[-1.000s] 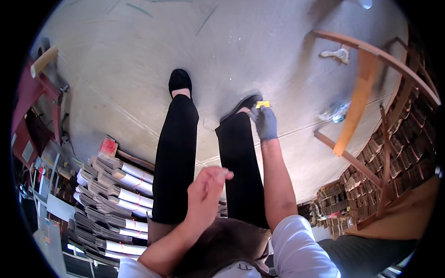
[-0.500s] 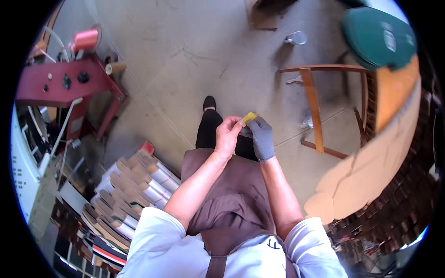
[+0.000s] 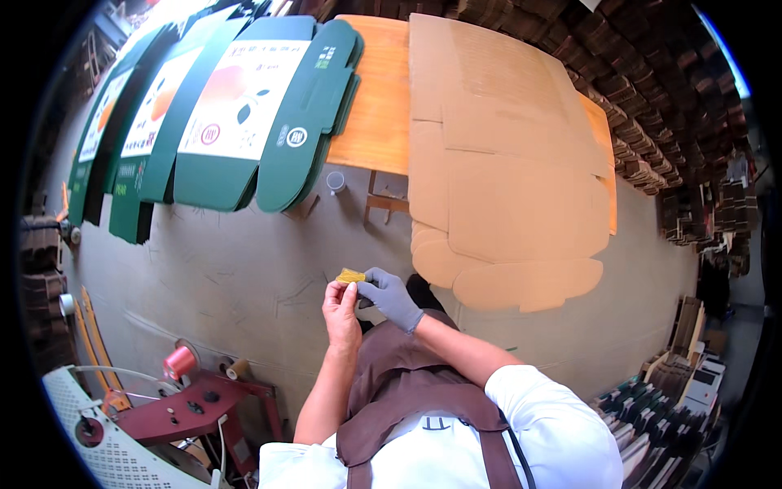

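Left hand: the bare left hand [image 3: 340, 303] is raised at the centre of the frame, its fingers [image 3: 349, 290] closed together on the lower edge of a small yellow piece [image 3: 351, 276].
Right hand: the right hand [image 3: 389, 297] wears a grey glove and sits just beside the left one, touching it; its fingers [image 3: 368, 287] are pinched on the right side of the same yellow piece.
Yellow piece: small, flat and yellow, held between both hands at the centre of the frame, above the grey floor [image 3: 228, 269]; what it is made of cannot be told.
Apron: a brown apron [image 3: 407, 391] covers the person's front in the lower middle of the frame, over a white shirt [image 3: 554, 432].
Table: an orange wooden table [image 3: 379, 98] stands in the upper middle.
Brown cardboard: a large flat brown cardboard blank [image 3: 497, 163] lies on the table and hangs over its near edge, upper right of centre.
Green boxes: flattened green printed box blanks [image 3: 244, 106] fan out in the upper left.
Machine: a red machine [image 3: 195, 403] with a red spool [image 3: 179, 361] sits at lower left.
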### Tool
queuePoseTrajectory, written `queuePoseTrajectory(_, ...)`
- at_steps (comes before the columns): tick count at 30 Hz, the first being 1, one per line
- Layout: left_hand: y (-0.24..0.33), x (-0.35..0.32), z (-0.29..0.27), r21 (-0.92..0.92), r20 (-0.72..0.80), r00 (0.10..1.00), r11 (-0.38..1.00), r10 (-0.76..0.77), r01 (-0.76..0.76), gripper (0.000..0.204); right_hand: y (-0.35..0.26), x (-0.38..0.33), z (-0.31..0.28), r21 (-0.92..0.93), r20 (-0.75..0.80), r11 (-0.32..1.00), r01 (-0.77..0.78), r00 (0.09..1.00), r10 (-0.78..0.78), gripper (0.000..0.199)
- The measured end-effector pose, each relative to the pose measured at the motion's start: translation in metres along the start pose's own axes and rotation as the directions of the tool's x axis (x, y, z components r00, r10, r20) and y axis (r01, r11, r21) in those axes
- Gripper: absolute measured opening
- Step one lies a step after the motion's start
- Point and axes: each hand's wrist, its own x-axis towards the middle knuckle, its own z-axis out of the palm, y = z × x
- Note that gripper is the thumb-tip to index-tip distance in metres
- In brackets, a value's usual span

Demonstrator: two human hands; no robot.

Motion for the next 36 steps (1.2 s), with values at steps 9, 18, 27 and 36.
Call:
queuePoseTrajectory(9,-0.051,0.035,0.17,0.262,0.068,0.998,0.965,-0.017,-0.001,0.009,-0.07,0.023,-0.168,-0.348,-0.028,0.908,0.235,0.965,-0.26,0.025)
queuePoseTrajectory(18,-0.08,0.183,0.327,0.69,0.394,0.913,0.623,0.104,-0.368,0.006,-0.118,0.1,-0.38,-0.913,-0.223,0.375,0.163,0.57,-0.791,0.037)
queuePoseTrajectory(27,-0.058,0.331,0.447,0.515,0.818,0.571,-0.359,-0.065,-0.778,0.013,-0.104,0.133,-0.429,-0.955,-0.292,0.268,-0.129,0.573,-0.766,0.053)
queuePoseTrajectory(36,-0.073,0.368,0.475,0.339,0.867,0.43,-0.333,-0.252,-0.88,0.015,-0.106,0.135,-0.427,-0.947,-0.32,0.275,-0.167,0.588,-0.743,0.055)
